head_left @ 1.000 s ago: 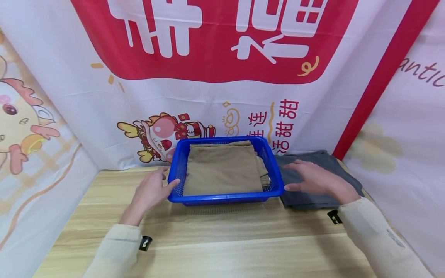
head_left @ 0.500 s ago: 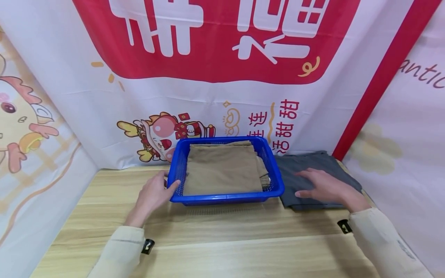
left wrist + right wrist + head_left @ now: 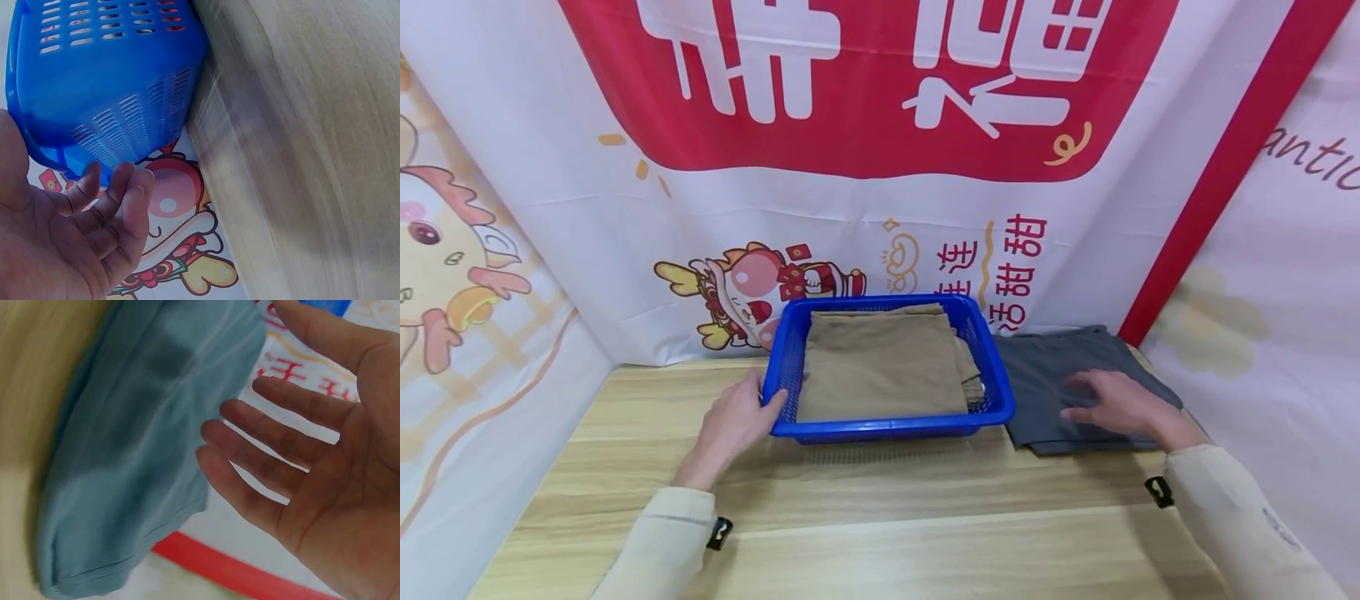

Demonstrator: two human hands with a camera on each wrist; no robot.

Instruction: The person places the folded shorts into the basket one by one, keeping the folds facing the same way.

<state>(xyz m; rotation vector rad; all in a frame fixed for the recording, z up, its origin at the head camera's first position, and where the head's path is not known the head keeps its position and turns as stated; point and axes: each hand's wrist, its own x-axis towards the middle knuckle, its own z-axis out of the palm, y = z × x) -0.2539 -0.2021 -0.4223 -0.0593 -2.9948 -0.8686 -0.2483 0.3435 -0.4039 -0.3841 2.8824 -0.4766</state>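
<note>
A blue plastic basket [image 3: 893, 429] with slotted sides stands at the back of the table and holds a stack of folded khaki cloth [image 3: 883, 362]. My left hand [image 3: 733, 421] grips the basket's left rim, thumb over the edge and fingers curled outside. In the left wrist view, those fingers [image 3: 109, 215] bend beneath the rim. Folded dark grey cloth [image 3: 1045, 375] lies to the right of the basket. Above it hovers my right hand [image 3: 1120, 402], holding nothing. The right wrist view shows its fingers [image 3: 275, 431] spread and relaxed, apart from the grey cloth [image 3: 156, 444].
The wooden table [image 3: 850, 517] extends in front of the basket. A printed white and red curtain [image 3: 865, 208] hangs right behind it, and further printed sheets stand along the left and right sides.
My right hand has moved right, from beside the basket's right rim to over the grey cloth. My left hand has shifted slightly against the left rim. The basket has stayed in place.
</note>
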